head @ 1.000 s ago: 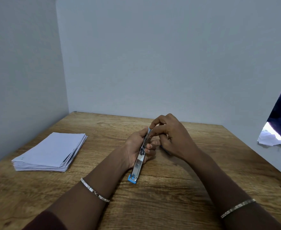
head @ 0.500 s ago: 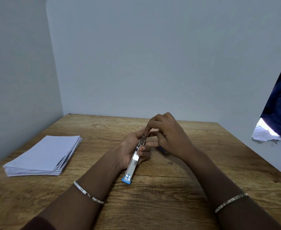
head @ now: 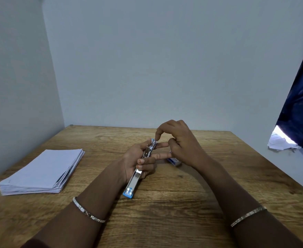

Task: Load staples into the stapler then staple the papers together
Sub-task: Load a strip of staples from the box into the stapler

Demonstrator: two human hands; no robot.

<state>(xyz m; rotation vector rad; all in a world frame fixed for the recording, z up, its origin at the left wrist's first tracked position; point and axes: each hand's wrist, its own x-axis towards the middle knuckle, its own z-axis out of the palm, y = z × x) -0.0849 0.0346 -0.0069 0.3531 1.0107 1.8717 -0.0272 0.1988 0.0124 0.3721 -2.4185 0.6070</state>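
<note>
Head view: the stapler (head: 138, 170) was gripped in the left hand (head: 135, 161), just over the table (head: 165, 212), blue end toward the person. Its far tip was touched by the right hand (head: 180, 144), index finger curled down on it, nothing really held. The papers (head: 41, 173) were stacked well left of both hands. A small box (head: 174, 161) was tucked under the right hand.

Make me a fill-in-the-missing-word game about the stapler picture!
1. The stapler is held in the ____ hand.
2. The stack of papers lies on the ____ side of the wooden table.
3. Each wrist wears a ____.
4. The right hand touches the stapler's far end with its ____ finger.

Missing words: left; left; bracelet; index
</note>
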